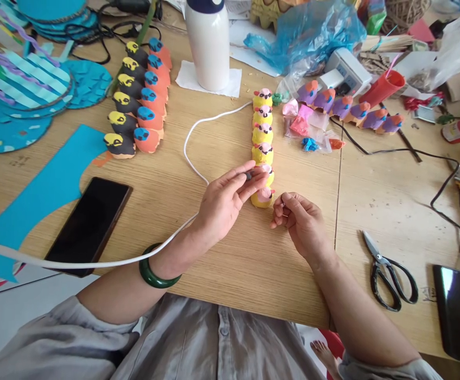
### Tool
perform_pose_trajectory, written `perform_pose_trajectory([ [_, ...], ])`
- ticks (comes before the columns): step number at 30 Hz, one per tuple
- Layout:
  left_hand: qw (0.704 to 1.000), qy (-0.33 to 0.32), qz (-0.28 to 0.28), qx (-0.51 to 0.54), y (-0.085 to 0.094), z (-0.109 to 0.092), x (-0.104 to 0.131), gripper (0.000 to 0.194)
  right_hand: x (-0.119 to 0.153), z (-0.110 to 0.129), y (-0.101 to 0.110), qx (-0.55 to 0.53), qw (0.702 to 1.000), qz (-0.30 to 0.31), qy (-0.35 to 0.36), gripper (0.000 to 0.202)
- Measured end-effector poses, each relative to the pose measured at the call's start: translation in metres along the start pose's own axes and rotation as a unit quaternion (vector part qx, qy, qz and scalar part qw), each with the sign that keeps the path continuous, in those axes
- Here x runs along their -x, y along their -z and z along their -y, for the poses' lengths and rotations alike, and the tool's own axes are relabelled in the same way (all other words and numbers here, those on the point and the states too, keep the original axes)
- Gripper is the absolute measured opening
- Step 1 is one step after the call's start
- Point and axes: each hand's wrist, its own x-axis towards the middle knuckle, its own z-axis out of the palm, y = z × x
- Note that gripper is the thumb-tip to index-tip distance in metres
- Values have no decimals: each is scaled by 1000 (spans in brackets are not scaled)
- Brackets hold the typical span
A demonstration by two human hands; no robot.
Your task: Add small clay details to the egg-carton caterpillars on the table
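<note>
A yellow row of bumpy egg-carton cups (262, 154) with pink, red and black clay details runs lengthwise in front of me. Over its near end is my left hand (228, 198), fingers stretched, with a small dark lump of clay (248, 175) held between them. The hand partly covers the nearer cups. Just right of the near end, my right hand (303, 219) is closed in a pinch, with a tiny dark bit (283, 201) at the fingertips. Small bags of coloured clay (303, 120) lie beyond, to the right of the row.
Black-and-orange carton rows (137, 100) and a blue cutout (56, 184) lie left; a purple row (351, 107) lies right. A white bottle (207, 45) stands behind. Scissors (388, 272), a phone (89, 224) and another phone (457, 311) flank me. A white cable (186, 142) crosses my left arm.
</note>
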Motion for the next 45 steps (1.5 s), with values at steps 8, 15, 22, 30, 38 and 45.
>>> perform_pose_trajectory([
  [8,999,7,-2,-33,4,2,-1,27,0,0,0,13,1000,-1,-4,34],
  [15,995,32,51,-79,1,1,2,11,2,1,-1,7,1000,5,4,33],
  [22,964,29,103,-245,1,2,7,24,4,2,-2,11,999,36,20,33],
  [30,928,-110,101,-341,0,4,10,9,4,2,-3,4,998,67,2,37],
  [38,921,-141,85,-353,1,3,9,10,3,3,-4,14,999,53,2,34],
  [45,926,-79,86,-359,3,2,8,23,4,4,-3,15,999,40,4,33],
])
